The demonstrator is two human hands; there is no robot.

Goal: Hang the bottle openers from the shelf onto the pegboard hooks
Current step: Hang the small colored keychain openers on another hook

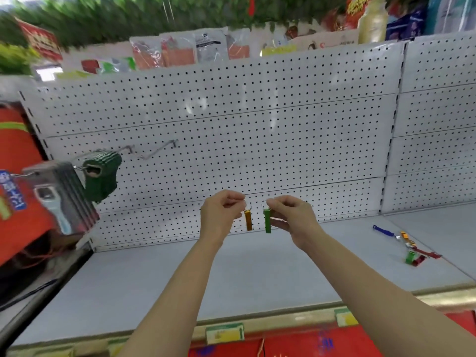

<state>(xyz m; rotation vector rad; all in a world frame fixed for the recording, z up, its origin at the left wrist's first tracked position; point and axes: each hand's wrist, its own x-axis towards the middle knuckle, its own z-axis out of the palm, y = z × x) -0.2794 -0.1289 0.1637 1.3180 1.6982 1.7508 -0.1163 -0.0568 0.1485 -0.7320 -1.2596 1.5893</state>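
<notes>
Orange and green were the two bottle openers in play: the left hand (219, 215) pinched the key ring of the orange opener (248, 220), and the right hand (288, 215) pinched the ring of the green opener (267, 220), its lower fingers curled close behind the body. Both openers hung straight down, side by side and just apart, in front of the lower rows of the white pegboard (231, 119) and above the grey shelf (180, 274). Neither was on a hook yet.

Up on the left of the board, one hook already carried a bunch of green items (103, 173); blur made it impossible to say whether they were openers. Just to their right an empty hook (159, 150) stuck out, well apart from the hands, up and to the left. A stack of grey packaged goods (59, 197) hung further left.

On the shelf to the right lay a small pile of loose openers (409, 247), blue, orange, green and red, touching or tangled together.

Judging from this, the job looked to be at an early or middle stage: two openers were lifted and held by their rings, ready to go up, while the pile on the shelf remained to be hung afterwards.
</notes>
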